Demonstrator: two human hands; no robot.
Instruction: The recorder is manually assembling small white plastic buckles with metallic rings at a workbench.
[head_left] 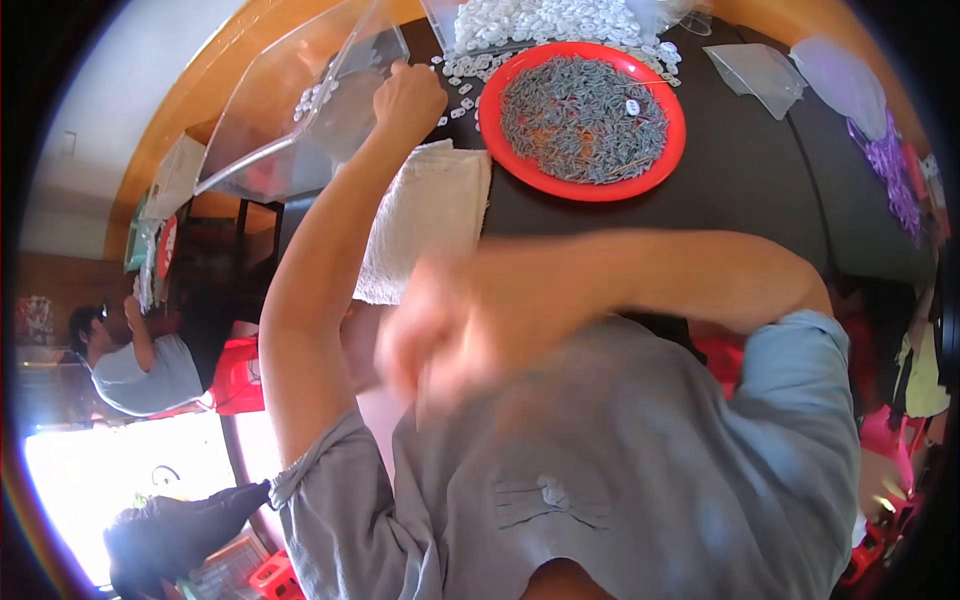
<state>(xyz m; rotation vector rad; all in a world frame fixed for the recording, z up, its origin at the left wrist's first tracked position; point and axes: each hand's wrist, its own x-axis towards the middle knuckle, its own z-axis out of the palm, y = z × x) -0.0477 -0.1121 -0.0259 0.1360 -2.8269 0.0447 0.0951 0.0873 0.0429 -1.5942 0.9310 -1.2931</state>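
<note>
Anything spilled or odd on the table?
Yes: loose white pieces scattered on the dark tabletop beside the red tray, outside the clear container holding more; a lone white piece sits among the tray's grey parts.

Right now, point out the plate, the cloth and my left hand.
Plate (598,191), head view: near side of its red rim.
Cloth (430,205), head view: middle of its uncovered part.
Left hand (410,100), head view: back of it.
</note>
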